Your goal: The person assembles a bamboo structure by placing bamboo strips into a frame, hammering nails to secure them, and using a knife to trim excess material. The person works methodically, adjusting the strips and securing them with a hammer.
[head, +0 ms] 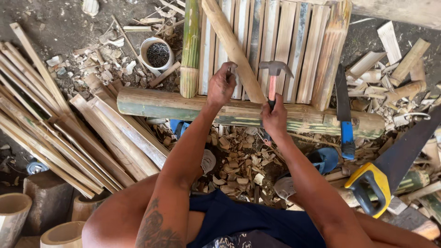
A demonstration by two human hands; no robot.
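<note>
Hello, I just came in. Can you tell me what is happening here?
A person sits over a bamboo panel of split slats resting on a thick bamboo pole. The right hand grips a hammer with its head raised over the slats. The left hand pinches something small, probably a nail, against the slats by a diagonal bamboo stick. A cup of nails, a blue-handled knife and a handsaw lie nearby.

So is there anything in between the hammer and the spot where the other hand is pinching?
Nothing visible is in the way. The right hand holds the hammer up, its head just right of the diagonal bamboo pole. The left hand pinches at that pole's left side, over the bamboo slats. Only the pole itself lies between them.
</note>
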